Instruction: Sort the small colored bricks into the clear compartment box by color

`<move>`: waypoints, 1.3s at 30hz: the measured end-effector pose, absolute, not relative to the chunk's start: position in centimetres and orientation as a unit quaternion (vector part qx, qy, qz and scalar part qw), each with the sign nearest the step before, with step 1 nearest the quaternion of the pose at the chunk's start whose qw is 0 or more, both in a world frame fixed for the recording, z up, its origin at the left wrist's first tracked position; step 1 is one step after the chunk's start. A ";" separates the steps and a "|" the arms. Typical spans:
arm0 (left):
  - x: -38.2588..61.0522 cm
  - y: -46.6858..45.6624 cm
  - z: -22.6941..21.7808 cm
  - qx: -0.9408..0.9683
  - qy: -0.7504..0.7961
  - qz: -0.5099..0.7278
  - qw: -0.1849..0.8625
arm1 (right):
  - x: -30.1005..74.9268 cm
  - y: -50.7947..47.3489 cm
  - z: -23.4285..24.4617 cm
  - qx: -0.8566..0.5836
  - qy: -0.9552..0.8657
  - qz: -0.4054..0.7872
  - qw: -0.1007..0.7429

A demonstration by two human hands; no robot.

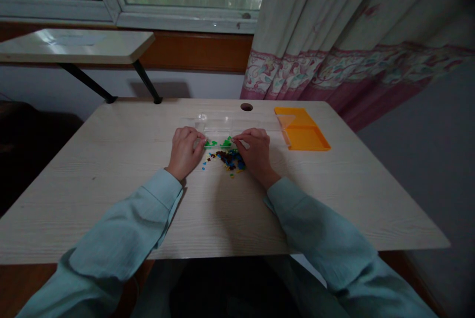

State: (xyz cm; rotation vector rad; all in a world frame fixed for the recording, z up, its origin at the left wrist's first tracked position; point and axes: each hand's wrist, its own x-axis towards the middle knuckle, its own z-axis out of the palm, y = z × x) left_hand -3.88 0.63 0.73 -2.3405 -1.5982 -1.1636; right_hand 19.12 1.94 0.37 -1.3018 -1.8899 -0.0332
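A clear plastic compartment box [217, 124] lies on the table, with small green pieces [225, 143] in two groups at its near side. My left hand [184, 152] is at the box's left near corner, thumb and fingers pinched; what lies between them is too small to make out. On the other side, my right hand [257, 154] pinches just right of the green pieces, its fingertips at the box, and anything held there is too tiny to name. A loose pile of small dark, blue and yellow pieces [230, 159] lies between the hands, partly behind the right one.
An orange tray [306, 132] lies to the right, overlapped by a clear lid-like sheet [274, 122]. Behind the box is a round hole [246, 107] in the table [122, 199]. A raised shelf [81, 46] on black legs stands back left; a curtain [297, 36] hangs back right.
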 end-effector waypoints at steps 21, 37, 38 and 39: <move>-3.8 0.7 0.8 -0.765 -0.524 -0.374 0.025 | 19.0 2.2 -0.1 -0.490 -0.771 0.003 0.406; -3.5 0.2 1.3 -0.788 -0.498 -0.361 0.010 | 19.0 2.1 0.2 -0.496 -0.772 0.015 0.397; -3.5 0.2 1.4 -0.797 -0.486 -0.358 0.008 | 19.1 2.1 0.2 -0.496 -0.772 0.018 0.396; -3.4 0.1 1.4 -0.807 -0.473 -0.353 0.005 | 19.1 2.1 0.2 -0.496 -0.773 0.020 0.394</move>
